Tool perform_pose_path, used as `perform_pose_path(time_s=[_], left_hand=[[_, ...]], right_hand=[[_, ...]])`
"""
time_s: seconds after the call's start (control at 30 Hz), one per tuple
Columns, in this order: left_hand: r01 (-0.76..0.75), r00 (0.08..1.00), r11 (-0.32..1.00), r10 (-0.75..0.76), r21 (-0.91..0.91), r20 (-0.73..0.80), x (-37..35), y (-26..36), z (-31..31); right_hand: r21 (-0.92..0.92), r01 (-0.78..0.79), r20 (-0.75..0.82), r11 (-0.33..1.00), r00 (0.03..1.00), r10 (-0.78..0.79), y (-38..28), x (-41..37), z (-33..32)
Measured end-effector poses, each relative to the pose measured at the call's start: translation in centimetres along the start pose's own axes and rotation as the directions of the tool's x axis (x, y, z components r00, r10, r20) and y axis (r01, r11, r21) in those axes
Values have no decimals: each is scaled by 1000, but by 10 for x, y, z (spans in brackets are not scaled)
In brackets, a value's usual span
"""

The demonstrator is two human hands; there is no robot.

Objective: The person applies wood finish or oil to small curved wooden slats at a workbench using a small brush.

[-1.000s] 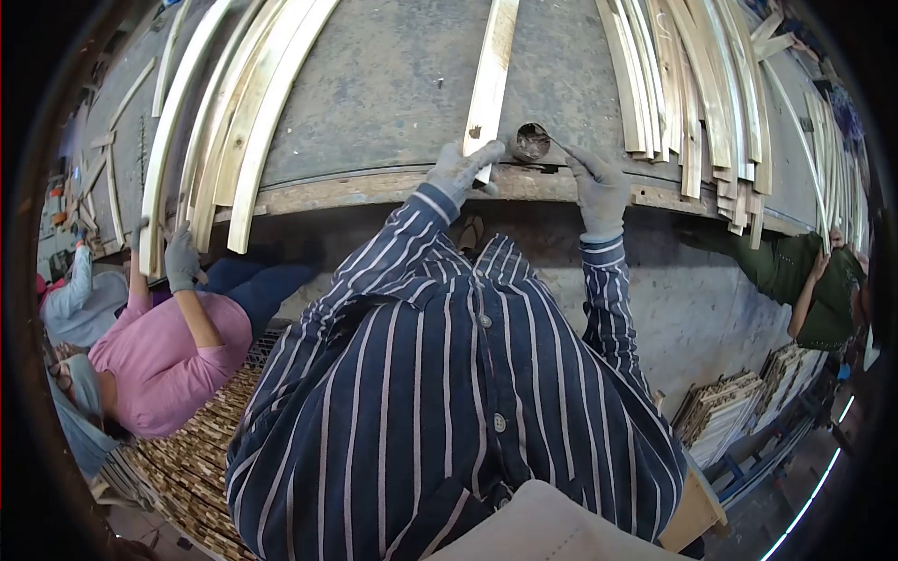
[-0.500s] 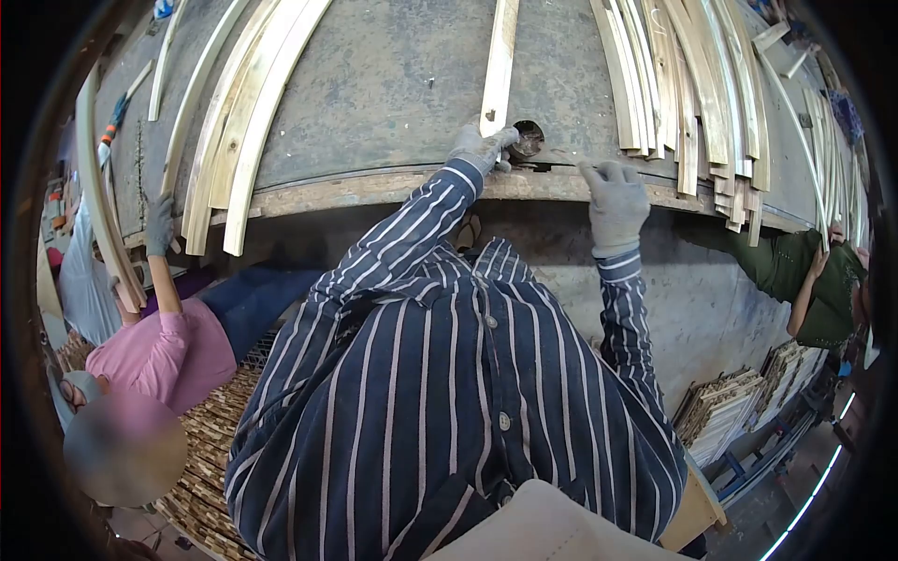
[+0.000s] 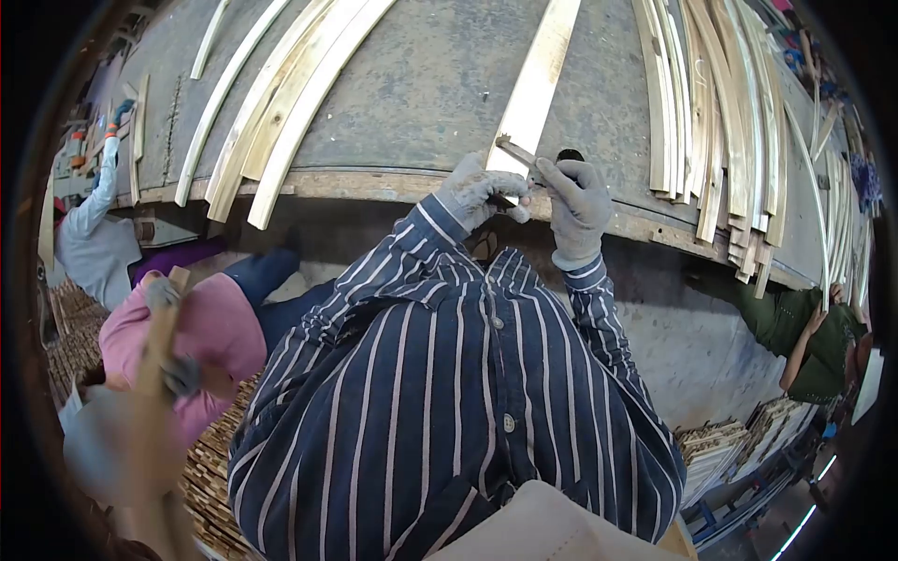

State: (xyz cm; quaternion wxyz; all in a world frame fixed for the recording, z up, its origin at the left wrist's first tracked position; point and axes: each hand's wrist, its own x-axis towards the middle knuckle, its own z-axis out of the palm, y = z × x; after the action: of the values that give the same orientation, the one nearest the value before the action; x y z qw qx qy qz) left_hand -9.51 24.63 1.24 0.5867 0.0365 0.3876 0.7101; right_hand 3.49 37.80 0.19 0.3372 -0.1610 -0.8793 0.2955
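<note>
A pale wooden strip (image 3: 535, 89) lies lengthwise on the worktable, its near end at the front edge. My left hand (image 3: 477, 194), in a grey glove, is closed around that near end; a small dark thing shows by its fingers, too hidden to name. My right hand (image 3: 578, 208), also gloved, grips a small flat metal scraper (image 3: 516, 151). The scraper's blade lies over the strip close to its near end. Just beyond my right fingers is a dark round opening (image 3: 569, 154) in the tabletop, partly covered by the hand.
Long wooden strips (image 3: 281, 112) lie at the left of the worktable (image 3: 412, 89), with more strips (image 3: 720, 140) stacked at right. A person in pink (image 3: 224, 323) at left holds a wooden piece (image 3: 154, 365). Another person in green (image 3: 823, 341) stands at right.
My right hand has moved left to the strip, with the scraper now visible in it. The strip slants more to the right. The person in pink has drawn back, lifting a wooden piece.
</note>
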Motion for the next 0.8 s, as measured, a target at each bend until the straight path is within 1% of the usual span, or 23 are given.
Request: perform_pose_path(time_s=[0.07,0.13,0.23,0.3,0.33,0.4,0.43,0.5,0.53,0.57,0.6,0.63,0.67,0.7,0.73,0.77,0.8], left_hand=[[6,1000,1000,-6,12,-4,-1,1,-2],[7,1000,1000,-6,-28,11,-3,2,-1],[10,1000,999,-9,-40,15,-2,3,-1],[22,1000,999,-22,-39,3,-2,4,0],[34,999,999,-34,-39,-12,-3,4,1],[37,999,998,-38,-56,-18,-3,5,3],[39,999,997,-41,-73,-23,-4,5,3],[30,999,997,-32,-65,-22,-5,5,5],[22,999,998,-23,-57,-24,-5,5,5],[20,1000,998,-21,-59,-22,-6,4,5],[24,999,999,-22,44,-41,-5,4,5],[29,998,989,-20,147,-60,-4,5,4],[25,998,989,-16,145,-60,-2,5,2],[87,989,949,-46,304,-139,-1,6,1],[160,973,880,-64,448,-222,0,7,0],[159,973,881,-63,446,-223,-1,9,-1],[196,966,814,-66,546,-248,-3,15,4]], right_hand=[[-8,21,11,1000,1000,-21,-1,3,1],[-21,39,19,999,999,-39,1,4,2],[5,38,-20,999,999,-38,11,4,5],[3,-28,-63,1000,998,28,13,4,6],[1,-28,-64,1000,998,28,11,4,4],[77,-20,-57,997,998,24,4,5,1],[76,-19,-58,997,998,24,0,5,-1],[-1,31,13,1000,999,-31,-4,7,-4],[-3,32,14,999,999,-32,-2,6,-3],[45,1,-9,999,1000,-1,4,5,0],[96,-28,-31,995,999,31,9,3,2],[96,-25,-31,995,999,28,14,2,3],[134,-59,-48,989,997,66,20,1,3],[171,-94,-61,981,993,106,18,4,2],[172,-94,-58,981,993,105,15,4,0],[78,-47,-16,996,999,48,10,6,-5],[-16,5,31,1000,1000,-5,3,9,-11]])
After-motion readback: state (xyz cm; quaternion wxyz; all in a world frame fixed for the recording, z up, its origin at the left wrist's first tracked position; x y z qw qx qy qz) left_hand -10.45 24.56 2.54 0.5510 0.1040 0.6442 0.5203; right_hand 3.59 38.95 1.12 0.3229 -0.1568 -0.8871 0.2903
